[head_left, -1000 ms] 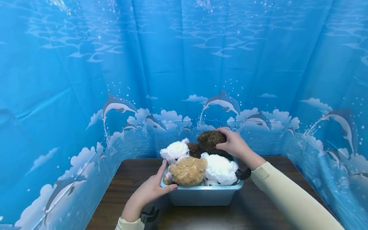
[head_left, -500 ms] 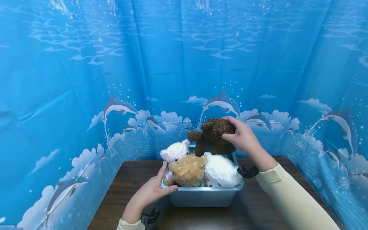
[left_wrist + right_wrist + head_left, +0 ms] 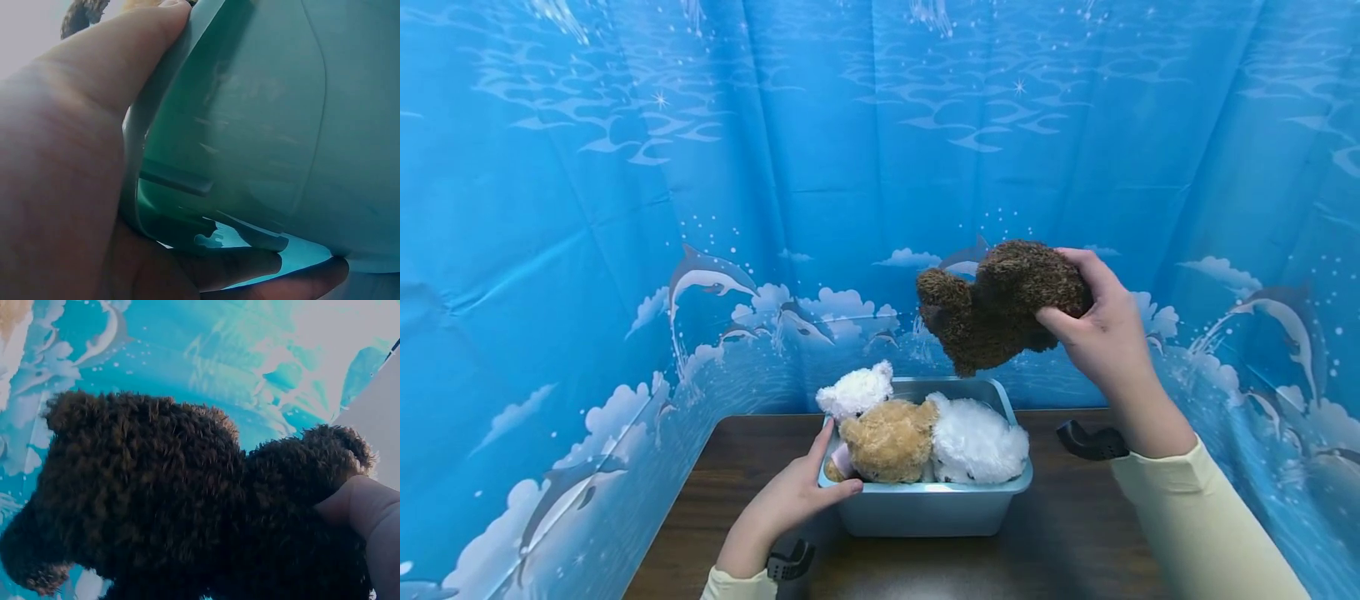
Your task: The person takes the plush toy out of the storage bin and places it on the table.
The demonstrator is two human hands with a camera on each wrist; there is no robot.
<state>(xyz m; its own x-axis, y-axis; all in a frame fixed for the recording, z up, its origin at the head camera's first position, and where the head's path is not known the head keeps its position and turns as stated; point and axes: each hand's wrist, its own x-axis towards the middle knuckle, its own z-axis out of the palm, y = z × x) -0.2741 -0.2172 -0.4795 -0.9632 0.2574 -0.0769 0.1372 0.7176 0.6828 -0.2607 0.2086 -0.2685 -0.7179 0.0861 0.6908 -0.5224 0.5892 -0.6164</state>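
A dark brown teddy bear (image 3: 1000, 308) hangs in the air above the back of a blue-grey plastic tub (image 3: 925, 512). My right hand (image 3: 1101, 321) grips it at its right end, thumb in front; the right wrist view shows the thumb sunk into the curly fur. At the tub's front left corner my left hand (image 3: 801, 492) holds the rim, with the thumb along the front and fingers at the side. In the left wrist view those fingers (image 3: 269, 275) reach along the tub's outer wall. Inside the tub lie a tan teddy bear (image 3: 887, 442) and a white plush (image 3: 977, 442).
Another white plush (image 3: 856, 392) sits at the tub's back left, leaning above the rim. The tub stands on a dark wooden table (image 3: 1090, 517). A blue curtain (image 3: 820, 208) printed with dolphins surrounds the table at the back and sides.
My right hand has lifted the brown teddy bear up out of the tub and to the right. The back right of the tub's inside now shows. My left hand stays at the rim.
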